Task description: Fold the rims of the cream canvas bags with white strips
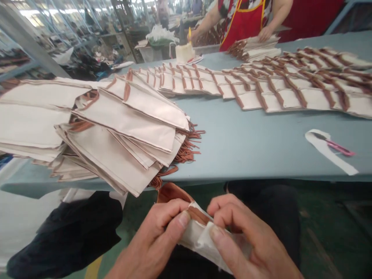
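Low in front of me, just off the table's near edge, I hold a brown piece with white lining (197, 234). My left hand (162, 232) pinches its edge between thumb and fingers. On the same piece, my right hand (241, 232) is closed with thumb and forefinger on the white layer at the opening. Brown material shows between the two white edges, and part of the piece is hidden behind my fingers. Close to my left hand, on the table, lies a heap of similar white pieces (124, 120) with brown fringe (188, 143) hanging from their ends.
Overlapping rows of white pieces with brown edges (209, 83) stretch across the far side of the blue-green table (232, 143). A pink-handled tool (340, 148) lies by a white strip (338, 157) at right. Opposite, a person in a red apron (244, 19) handles a stack near a whitish container (184, 53).
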`<state>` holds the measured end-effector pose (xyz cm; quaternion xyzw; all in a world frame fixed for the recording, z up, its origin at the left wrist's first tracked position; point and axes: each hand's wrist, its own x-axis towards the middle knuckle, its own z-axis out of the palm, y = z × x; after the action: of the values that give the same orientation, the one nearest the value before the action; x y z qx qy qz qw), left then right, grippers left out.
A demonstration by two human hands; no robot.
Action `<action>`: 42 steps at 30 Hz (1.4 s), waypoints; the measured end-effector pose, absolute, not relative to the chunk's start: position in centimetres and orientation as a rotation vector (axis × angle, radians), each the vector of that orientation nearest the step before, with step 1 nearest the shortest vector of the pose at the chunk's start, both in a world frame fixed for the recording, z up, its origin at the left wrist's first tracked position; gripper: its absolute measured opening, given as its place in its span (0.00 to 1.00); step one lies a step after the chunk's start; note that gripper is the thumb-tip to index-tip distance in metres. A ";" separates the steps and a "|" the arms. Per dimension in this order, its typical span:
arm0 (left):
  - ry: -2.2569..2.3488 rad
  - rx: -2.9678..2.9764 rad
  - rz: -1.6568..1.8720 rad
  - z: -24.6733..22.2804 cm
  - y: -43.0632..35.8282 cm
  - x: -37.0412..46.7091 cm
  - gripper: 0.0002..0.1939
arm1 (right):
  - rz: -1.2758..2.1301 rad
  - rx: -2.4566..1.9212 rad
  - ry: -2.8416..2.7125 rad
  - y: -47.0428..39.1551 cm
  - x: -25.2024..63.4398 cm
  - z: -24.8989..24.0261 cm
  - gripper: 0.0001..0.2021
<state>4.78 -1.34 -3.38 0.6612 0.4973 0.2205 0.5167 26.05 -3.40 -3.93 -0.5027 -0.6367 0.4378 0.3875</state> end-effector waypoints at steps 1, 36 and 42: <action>1.176 1.598 0.564 -3.5 -1.1 5.1 0.21 | 1.024 -1.312 -1.631 -3.2 25.8 -3.8 0.09; 1.017 1.415 0.812 -4.6 0.2 6.7 0.21 | 0.575 -1.431 -1.563 -1.8 22.5 -3.9 0.09; 1.010 1.401 0.805 -4.5 0.6 6.6 0.23 | 0.602 -1.419 -1.565 -1.8 22.6 -4.3 0.09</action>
<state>6.58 0.58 -4.47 0.5992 0.4321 0.3443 0.5794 22.56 -1.76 -4.30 -0.5752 -0.6345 0.2439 0.4550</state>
